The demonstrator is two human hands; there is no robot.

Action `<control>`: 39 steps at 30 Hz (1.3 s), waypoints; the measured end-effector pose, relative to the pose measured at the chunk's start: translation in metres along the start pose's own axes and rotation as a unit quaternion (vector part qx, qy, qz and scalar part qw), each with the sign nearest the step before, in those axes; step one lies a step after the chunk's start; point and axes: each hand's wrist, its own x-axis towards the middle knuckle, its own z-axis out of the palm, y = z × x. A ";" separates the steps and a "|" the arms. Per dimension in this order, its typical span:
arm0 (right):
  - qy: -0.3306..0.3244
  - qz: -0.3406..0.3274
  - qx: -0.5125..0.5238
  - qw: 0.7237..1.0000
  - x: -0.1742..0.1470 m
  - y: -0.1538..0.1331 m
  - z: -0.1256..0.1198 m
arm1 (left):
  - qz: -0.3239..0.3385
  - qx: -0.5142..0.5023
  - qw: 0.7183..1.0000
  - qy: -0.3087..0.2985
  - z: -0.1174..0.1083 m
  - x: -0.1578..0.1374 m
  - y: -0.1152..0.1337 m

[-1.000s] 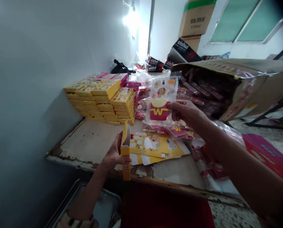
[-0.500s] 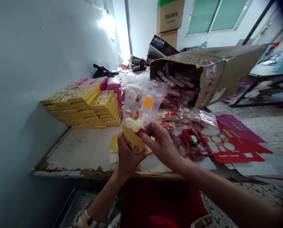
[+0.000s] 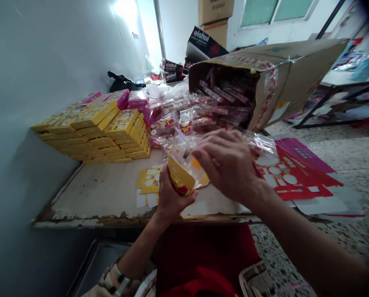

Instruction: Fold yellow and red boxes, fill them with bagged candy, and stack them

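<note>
My left hand is wrapped round a small yellow cardboard box, which is tilted with its upper end uncovered. A clear plastic bag of small toy food pieces sticks up out of that end. An orange piece shows through the plastic beside my right thumb. My right hand is closed over the right side of the bag, slightly blurred, with some fingertips hidden. Flat yellow box blanks lie on the table just left of my left hand.
Stacks of yellow boxes stand at the left by the wall. Behind my hands lies a heap of clear-wrapped red packets, spilling from a tipped carton. Red printed card sheets lie at the right. The worn table edge runs in front.
The bag has sunk lower into the yellow box and crumpled. My right hand has moved from the box's opening up to the bag's upper right side. The view has shifted slightly.
</note>
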 end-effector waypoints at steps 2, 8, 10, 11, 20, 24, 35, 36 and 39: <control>-0.057 0.022 0.000 0.998 -0.026 -0.002 0.019 | 0.011 -0.015 1.000 -0.011 0.003 -0.001 -0.001; -0.148 0.073 0.186 0.969 -0.069 0.002 0.040 | 0.067 -0.030 0.996 -0.049 -0.008 -0.001 -0.010; -0.102 0.112 0.277 0.949 -0.068 0.011 0.037 | 0.061 -0.057 0.993 -0.088 -0.018 0.000 -0.013; -0.059 0.147 0.319 0.934 -0.068 0.016 0.037 | 0.046 -0.082 0.990 -0.109 -0.023 0.001 -0.014; 0.145 0.317 0.401 0.847 -0.098 0.020 0.113 | -0.105 -0.282 0.951 0.066 0.001 0.005 -0.021; 0.172 0.309 0.347 0.869 -0.105 0.016 0.127 | -0.071 -0.264 0.953 0.131 0.016 -0.002 -0.028; 0.120 0.228 0.220 0.941 -0.102 0.030 0.105 | 0.171 -0.043 0.984 0.035 -0.016 0.017 -0.031; 0.106 0.223 0.209 0.946 -0.097 0.030 0.099 | 0.159 -0.041 0.986 0.014 -0.022 0.021 -0.027; 0.064 0.198 0.226 0.952 -0.091 0.032 0.088 | 0.106 -0.118 0.987 -0.035 -0.030 0.029 -0.018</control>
